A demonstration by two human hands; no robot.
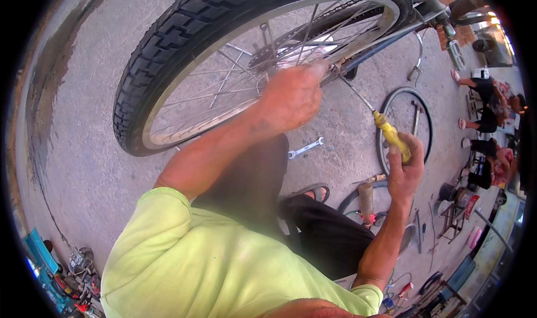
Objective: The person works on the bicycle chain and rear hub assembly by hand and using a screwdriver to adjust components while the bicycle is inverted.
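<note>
My right hand point(405, 169) is wrapped round the yellow handle of a screwdriver point(389, 132). Its metal shaft slants up and left, and the tip ends close to my left hand point(293, 94). The fingers of my left hand are curled in at the edge of a bicycle wheel point(159, 55), beside the frame tube point(386, 46). What they grip there is hidden and slightly blurred. The wheel has a black knobbly tyre and a silver rim, with the chain point(335, 7) behind its spokes.
On the concrete floor lie an open-ended spanner point(306, 148), a thin black ring point(426, 116) and a wooden-handled tool point(376, 178). My sandalled foot point(319, 193) is close by. Two people point(495, 102) sit at the far right. Tools and parts point(78, 279) fill the lower left.
</note>
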